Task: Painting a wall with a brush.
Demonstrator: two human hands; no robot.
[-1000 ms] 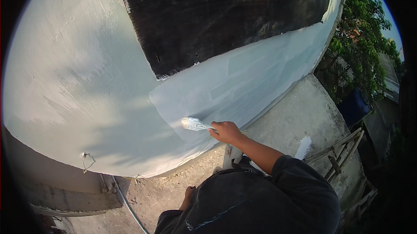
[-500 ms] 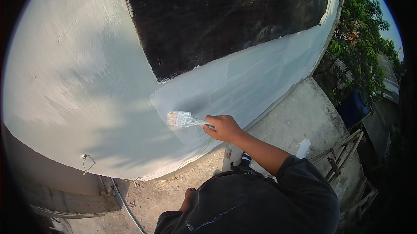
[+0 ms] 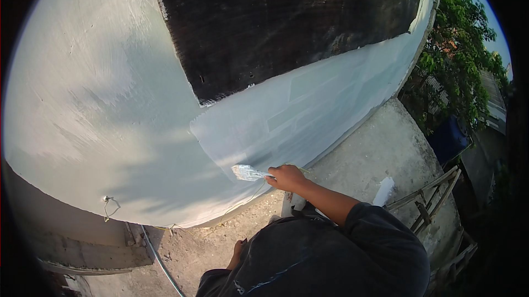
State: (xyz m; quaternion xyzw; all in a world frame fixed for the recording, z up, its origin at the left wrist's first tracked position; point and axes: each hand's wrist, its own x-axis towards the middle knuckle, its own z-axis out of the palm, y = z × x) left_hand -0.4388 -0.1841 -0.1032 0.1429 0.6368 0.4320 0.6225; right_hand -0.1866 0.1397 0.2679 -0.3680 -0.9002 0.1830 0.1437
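Observation:
My right hand (image 3: 286, 178) is closed around the handle of a paintbrush (image 3: 249, 173). The brush is smeared with white paint, and its bristles point left against the lower part of a pale wall (image 3: 160, 148). Around the brush, a patch of fresh paint looks bluish white beside the greyer surface to its left. My left hand (image 3: 237, 254) hangs low beside my dark shirt, which hides most of it; its fingers cannot be made out clearly.
A large dark panel (image 3: 286, 27) is set in the wall above the brush. A thin wire (image 3: 107, 209) sticks out at lower left. Below lie a concrete ledge (image 3: 380, 142), a white-smeared patch and a wooden ladder-like frame (image 3: 435, 200). A blue barrel (image 3: 449, 138) and a tree stand right.
My right hand has moved the paintbrush down and a little to the right along the wall. The left hand stays at my side.

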